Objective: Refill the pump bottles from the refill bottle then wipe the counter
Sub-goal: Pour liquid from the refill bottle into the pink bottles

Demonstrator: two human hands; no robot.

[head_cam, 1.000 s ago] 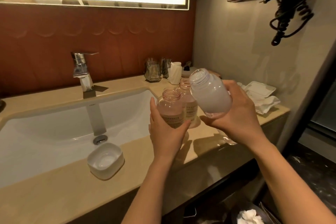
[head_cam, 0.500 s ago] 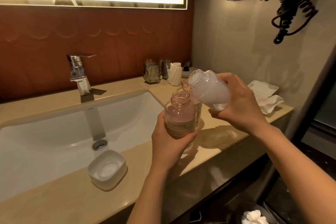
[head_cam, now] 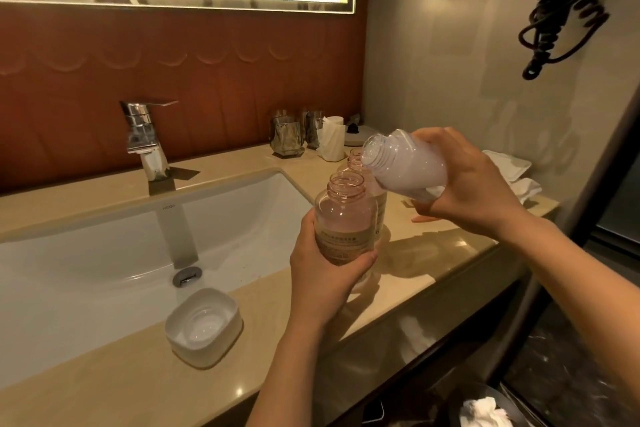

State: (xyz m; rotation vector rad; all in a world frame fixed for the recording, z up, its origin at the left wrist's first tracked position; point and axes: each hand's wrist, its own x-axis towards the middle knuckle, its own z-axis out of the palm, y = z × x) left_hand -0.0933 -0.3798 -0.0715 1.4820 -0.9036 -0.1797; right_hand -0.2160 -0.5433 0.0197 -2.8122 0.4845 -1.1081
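Sink (head_cam: 86, 253): a white glazed rectangular basin is set under a beige polished stone counter (head_cam: 104, 392); a small grey mark on its back rim is too small to be read.
Faucet (head_cam: 145, 139): a squared chrome body is seen behind the sink.
Soap dish (head_cam: 202, 326): a white dish with rounded corners is placed on the counter in front of the sink.
Pump bottle (head_cam: 346, 218): a round, clear pinkish bottle with a threaded open neck is held upright just right of the sink; a tan label with lines of fine print is carried, not legible.
Second pump bottle (head_cam: 382, 215): it is partly hidden behind the first, right of the sink, neck open.
Refill bottle (head_cam: 401, 163): clear ribbed-neck plastic holding milky white liquid is tipped well over, right of the sink, its open mouth turned left above the second pump bottle's neck.
Left hand (head_cam: 325, 274): the lower body of the pump bottle is wrapped by fingers and thumb, forearm raised from below.
Right hand (head_cam: 474, 191): the base of the refill bottle is clasped, wrist bent.
Cloth (head_cam: 516, 177): folded white fabric is laid far right of the sink.
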